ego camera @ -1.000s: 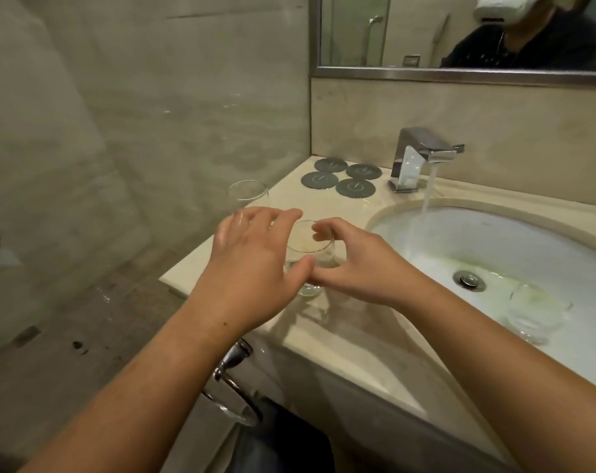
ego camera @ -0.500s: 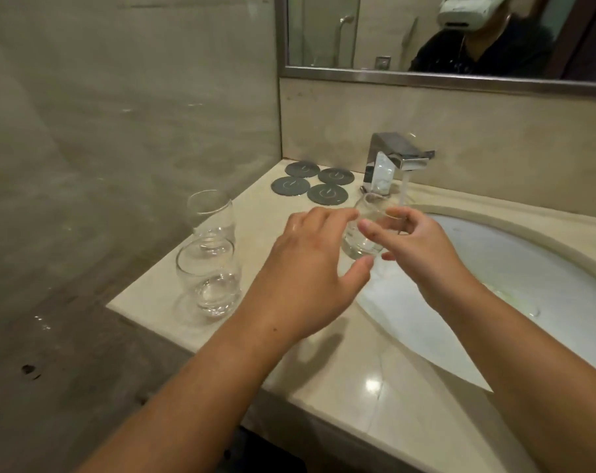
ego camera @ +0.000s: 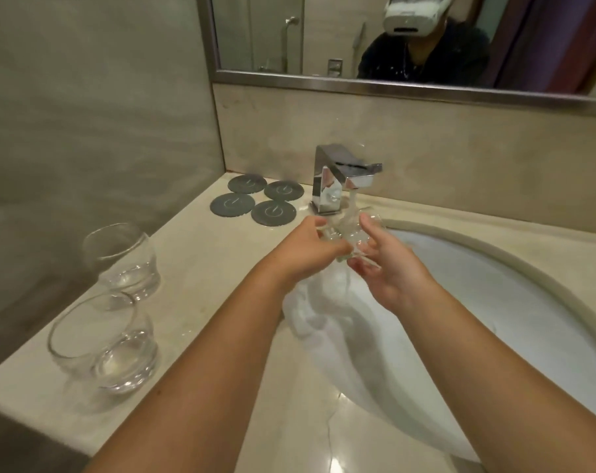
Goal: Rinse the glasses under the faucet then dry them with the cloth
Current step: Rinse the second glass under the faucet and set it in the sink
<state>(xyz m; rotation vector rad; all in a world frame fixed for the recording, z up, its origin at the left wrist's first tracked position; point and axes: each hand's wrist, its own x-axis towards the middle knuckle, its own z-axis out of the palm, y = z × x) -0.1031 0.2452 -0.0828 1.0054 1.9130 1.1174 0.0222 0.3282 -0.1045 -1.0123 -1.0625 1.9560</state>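
So both hands were on one glass (ego camera: 352, 234), held right under the faucet (ego camera: 341, 177) at the far left edge of the sink (ego camera: 501, 295). The left hand (ego camera: 305, 249) gripped the glass's left side with curled fingers, and the right hand (ego camera: 390, 271) cupped its right side, thumb up by the rim and fingers tucked under the base. The glass was pretty blurred, so I couldn't tell how it was tilted. Water (ego camera: 353, 199) ran out of the spout straight down onto it.

Over on the left of the bench (ego camera: 221, 274) two more glasses stood upright, just beside each other: the far glass (ego camera: 122, 257) nearer the wall and the near glass (ego camera: 102, 343) by the front edge. Both looked like they had a little water in the bottom. Four dark round coasters (ego camera: 254, 201) lay in a cluster in the far corner, just left of the faucet. A mirror (ego camera: 324, 35) hung on the wall above, showing a person in dark clothes wearing a white headset.
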